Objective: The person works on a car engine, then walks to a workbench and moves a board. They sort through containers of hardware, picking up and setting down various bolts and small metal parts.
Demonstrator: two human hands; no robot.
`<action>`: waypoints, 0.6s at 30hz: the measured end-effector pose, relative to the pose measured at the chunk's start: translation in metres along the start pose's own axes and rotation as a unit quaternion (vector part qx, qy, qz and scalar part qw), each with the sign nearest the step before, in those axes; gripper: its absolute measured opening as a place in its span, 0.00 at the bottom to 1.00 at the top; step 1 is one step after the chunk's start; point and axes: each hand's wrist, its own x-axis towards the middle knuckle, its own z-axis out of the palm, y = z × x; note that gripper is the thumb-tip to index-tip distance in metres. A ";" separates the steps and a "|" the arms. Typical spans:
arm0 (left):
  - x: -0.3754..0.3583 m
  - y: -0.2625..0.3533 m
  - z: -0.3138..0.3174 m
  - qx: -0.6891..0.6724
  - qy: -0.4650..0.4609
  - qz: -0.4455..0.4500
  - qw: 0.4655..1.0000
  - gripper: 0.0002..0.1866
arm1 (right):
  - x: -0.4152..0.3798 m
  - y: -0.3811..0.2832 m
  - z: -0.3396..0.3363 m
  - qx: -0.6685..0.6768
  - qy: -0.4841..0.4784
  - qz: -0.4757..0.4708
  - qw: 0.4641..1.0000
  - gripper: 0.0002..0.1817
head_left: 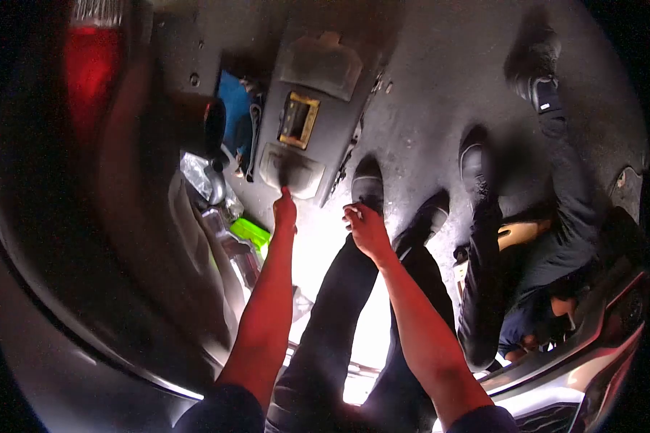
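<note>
My left hand [285, 211] is closed, its fingertips overlapping the lower edge of a grey moulded pad [307, 173] on a long dark board [269, 130]. A dark streak runs up from the fingertips across the pad. To the right, my right hand [367, 229] is held with curled fingers, over my trouser leg and close below a dark shoe [368, 180]. I cannot tell what either hand holds. Higher on the board are a yellow-rimmed rectangular opening [312, 124] and a second grey pad [321, 66].
A dark vehicle body [72, 238] with a red lamp [90, 61] fills the left. Beside it lie a blue item [231, 101], clear plastic [195, 173] and a bright green object [250, 232]. At right sits another person [567, 249], legs stretched over the floor [426, 94].
</note>
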 end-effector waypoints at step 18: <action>-0.003 0.023 0.023 -0.242 0.168 0.091 0.951 0.36 | 0.002 -0.004 -0.016 0.047 -0.011 0.058 0.997 0.16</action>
